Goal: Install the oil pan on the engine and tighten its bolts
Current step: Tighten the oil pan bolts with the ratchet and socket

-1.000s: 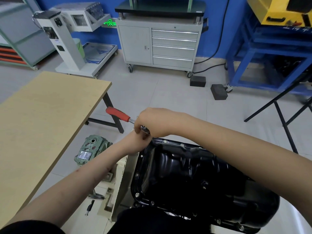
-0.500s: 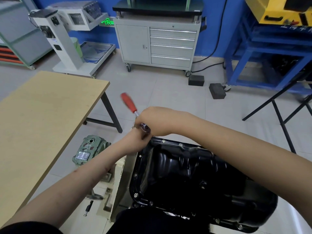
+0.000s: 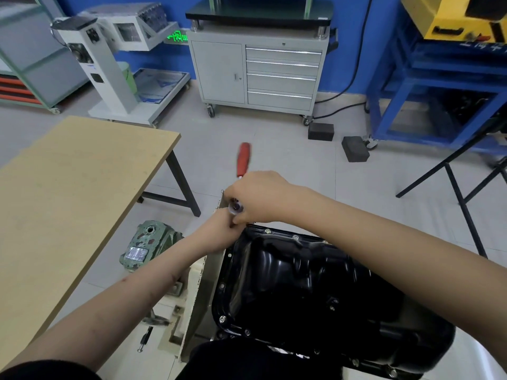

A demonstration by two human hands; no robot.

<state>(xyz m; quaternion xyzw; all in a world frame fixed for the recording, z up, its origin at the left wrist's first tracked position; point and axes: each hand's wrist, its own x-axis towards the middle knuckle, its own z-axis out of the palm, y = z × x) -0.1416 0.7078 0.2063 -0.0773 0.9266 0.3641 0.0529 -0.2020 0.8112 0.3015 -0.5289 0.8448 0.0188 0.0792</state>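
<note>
A black oil pan (image 3: 315, 286) sits on the engine on a cream stand (image 3: 200, 292), with bolts along its flange. A ratchet wrench with a red handle (image 3: 243, 159) stands at the pan's far left corner, handle pointing away from me. My right hand (image 3: 260, 196) grips the ratchet's head from above. My left hand (image 3: 222, 229) reaches in from below and pinches the socket under the head; its fingers are partly hidden by the right hand.
A wooden table (image 3: 68, 201) stands at left. A green gearbox (image 3: 148, 242) and a small tool bit (image 3: 145, 338) lie on the floor beside the stand. Behind are a grey drawer cabinet (image 3: 260, 69), two black blocks (image 3: 354, 149) and a blue frame (image 3: 439, 91).
The ratchet's red handle has swung clockwise, from pointing left to pointing nearly straight away from me. Both hands stay at the ratchet head.
</note>
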